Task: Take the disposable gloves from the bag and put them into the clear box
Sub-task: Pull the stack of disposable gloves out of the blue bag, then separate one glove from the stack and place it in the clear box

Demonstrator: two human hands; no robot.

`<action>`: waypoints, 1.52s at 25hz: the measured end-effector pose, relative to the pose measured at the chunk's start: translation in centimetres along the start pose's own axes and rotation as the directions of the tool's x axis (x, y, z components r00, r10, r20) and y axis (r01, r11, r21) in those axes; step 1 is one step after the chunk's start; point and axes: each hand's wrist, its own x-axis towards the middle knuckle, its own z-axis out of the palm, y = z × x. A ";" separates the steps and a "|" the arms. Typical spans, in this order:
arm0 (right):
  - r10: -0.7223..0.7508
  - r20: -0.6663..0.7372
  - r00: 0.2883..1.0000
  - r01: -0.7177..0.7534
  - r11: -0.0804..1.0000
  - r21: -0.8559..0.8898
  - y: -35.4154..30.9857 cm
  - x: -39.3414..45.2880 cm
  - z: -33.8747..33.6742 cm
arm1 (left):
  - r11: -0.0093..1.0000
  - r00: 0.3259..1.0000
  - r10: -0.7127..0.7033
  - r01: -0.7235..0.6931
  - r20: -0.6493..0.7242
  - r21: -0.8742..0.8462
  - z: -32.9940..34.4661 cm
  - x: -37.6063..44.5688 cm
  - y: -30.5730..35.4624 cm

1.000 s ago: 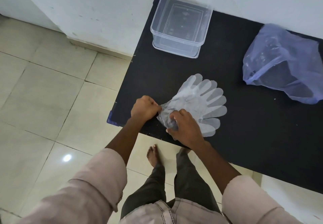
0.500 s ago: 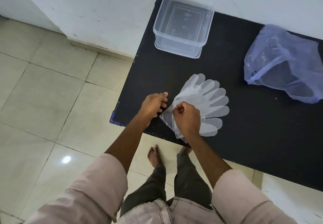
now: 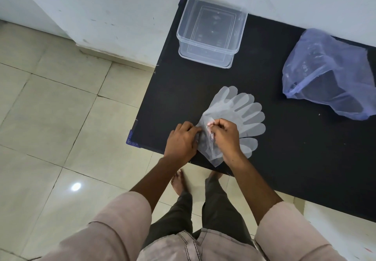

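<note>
Nearest, at six o'clock, the left hand point(image 3: 181, 140) and right hand point(image 3: 224, 136) both pinched the cuff end of the thin translucent plastic disposable gloves point(image 3: 234, 118), fanned flat on the black table point(image 3: 264, 159). At two o'clock lay the crumpled bluish plastic bag point(image 3: 329, 75), contents hard to make out. Farthest, at twelve o'clock, the clear rectangular plastic box point(image 3: 211, 34) held no gloves

You stand in a plain indoor room, likely a home. See the glossy beige tiled floor point(image 3: 50, 118), scuffed white painted walls point(image 3: 112, 6) and black matte tabletop point(image 3: 284, 148).
</note>
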 end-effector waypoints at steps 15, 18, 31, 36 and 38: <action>-0.139 0.068 0.988 0.152 0.960 -0.236 -5.4 1.6 -10.0 | 0.997 0.999 0.004 -0.007 0.042 0.072 -0.5 0.2 0.4; -0.126 0.169 0.978 0.169 0.947 -0.271 -7.6 1.9 -13.0 | 0.996 0.999 0.001 -0.005 0.053 0.089 -0.4 0.2 0.3; -0.225 0.223 0.949 0.303 0.850 -0.430 -13.0 1.6 -19.6 | 0.986 0.997 -0.030 0.018 0.074 0.164 -0.3 0.3 0.6; -0.264 0.263 0.928 0.362 0.809 -0.464 -13.6 1.1 -20.7 | 0.988 0.992 -0.096 0.084 0.084 0.131 -0.8 0.5 1.5; -0.274 0.288 0.918 0.386 0.787 -0.482 -13.8 0.9 -20.8 | 0.985 0.981 -0.163 0.155 0.107 0.080 -2.0 1.0 2.9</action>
